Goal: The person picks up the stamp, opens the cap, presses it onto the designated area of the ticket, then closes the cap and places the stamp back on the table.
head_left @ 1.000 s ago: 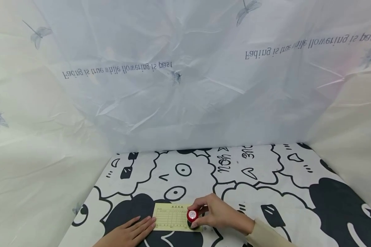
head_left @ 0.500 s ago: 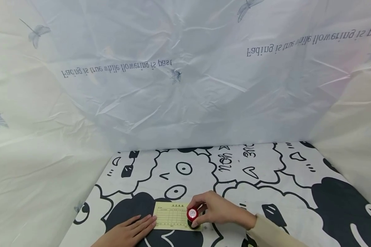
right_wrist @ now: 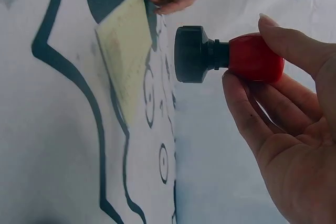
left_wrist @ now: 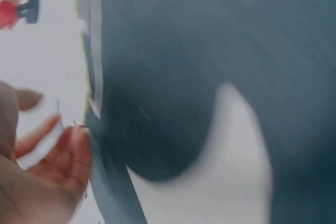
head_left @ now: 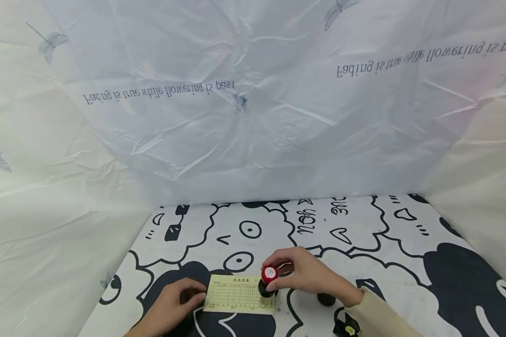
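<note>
My right hand [head_left: 305, 274] pinches the red handle of a stamp [right_wrist: 256, 59] between thumb and fingers. Its round black base [right_wrist: 190, 54] faces the yellow receipt pad [head_left: 229, 296], and a gap shows between them in the right wrist view. From the head view, the stamp overlaps the pad's right end, where a faint mark shows just below the base. At the pad's left edge is my left hand [head_left: 174, 299], thumb and fingers apart and loosely bent, holding nothing. The left wrist view, partly blurred, shows that hand's fingertips [left_wrist: 81, 135] right by the pad's yellow edge.
A black and white cartoon cloth [head_left: 257, 238] covers the table. Right of the pad, a round black shape [head_left: 326, 299] and a small black item with a yellow spot [head_left: 346, 325] lie near the right sleeve [head_left: 379, 318]. White printed sheeting [head_left: 253, 154] closes off the back and sides.
The right hand has lifted the stamp off the pad, slightly away and rightward. The left hand's flat fingers have drawn back from the pad and bent; the pad has shifted slightly left.
</note>
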Demonstrator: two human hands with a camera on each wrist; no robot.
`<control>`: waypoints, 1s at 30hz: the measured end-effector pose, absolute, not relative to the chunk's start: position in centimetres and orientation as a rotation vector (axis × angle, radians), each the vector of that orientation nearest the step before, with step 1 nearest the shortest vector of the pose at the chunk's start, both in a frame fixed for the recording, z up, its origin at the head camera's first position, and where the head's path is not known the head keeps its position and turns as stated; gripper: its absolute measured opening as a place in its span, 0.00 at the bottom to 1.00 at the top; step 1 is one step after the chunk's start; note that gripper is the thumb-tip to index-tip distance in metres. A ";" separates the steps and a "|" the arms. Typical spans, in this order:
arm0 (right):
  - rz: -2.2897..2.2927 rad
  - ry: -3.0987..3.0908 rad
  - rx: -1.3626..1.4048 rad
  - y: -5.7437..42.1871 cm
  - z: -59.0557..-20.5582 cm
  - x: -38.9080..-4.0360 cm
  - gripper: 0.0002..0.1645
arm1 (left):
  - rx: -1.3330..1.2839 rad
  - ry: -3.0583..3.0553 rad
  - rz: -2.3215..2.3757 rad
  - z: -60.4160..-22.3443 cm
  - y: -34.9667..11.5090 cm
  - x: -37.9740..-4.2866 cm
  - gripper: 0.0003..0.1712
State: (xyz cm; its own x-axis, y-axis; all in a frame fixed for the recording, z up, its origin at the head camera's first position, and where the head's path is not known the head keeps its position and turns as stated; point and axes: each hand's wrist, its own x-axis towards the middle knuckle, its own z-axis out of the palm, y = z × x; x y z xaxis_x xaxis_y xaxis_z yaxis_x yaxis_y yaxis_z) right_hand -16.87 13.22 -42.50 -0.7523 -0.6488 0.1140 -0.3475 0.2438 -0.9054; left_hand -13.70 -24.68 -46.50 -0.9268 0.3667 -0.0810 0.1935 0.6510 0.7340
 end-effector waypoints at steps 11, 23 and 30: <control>-1.530 2.365 -0.930 15.1 -41.5 -17.4 0.25 | -0.230 2.417 1.416 -47.2 -22.3 -14.8 0.15; -1.569 2.431 -0.843 17.1 -40.8 -17.7 0.28 | -0.280 2.486 1.289 -47.1 -22.1 -15.6 0.09; -1.574 2.428 -0.805 17.2 -40.8 -17.4 0.27 | -0.305 2.532 1.306 -47.5 -21.9 -15.3 0.12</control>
State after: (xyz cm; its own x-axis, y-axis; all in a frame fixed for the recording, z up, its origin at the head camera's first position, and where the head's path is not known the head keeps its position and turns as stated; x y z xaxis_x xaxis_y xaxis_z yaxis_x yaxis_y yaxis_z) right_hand -17.39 17.25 -40.85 -0.8473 -0.5038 0.1681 -0.3591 0.3102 -0.8802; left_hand -15.32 -21.91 -47.54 -0.9399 -0.0604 -0.3360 -0.3088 0.5704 0.7611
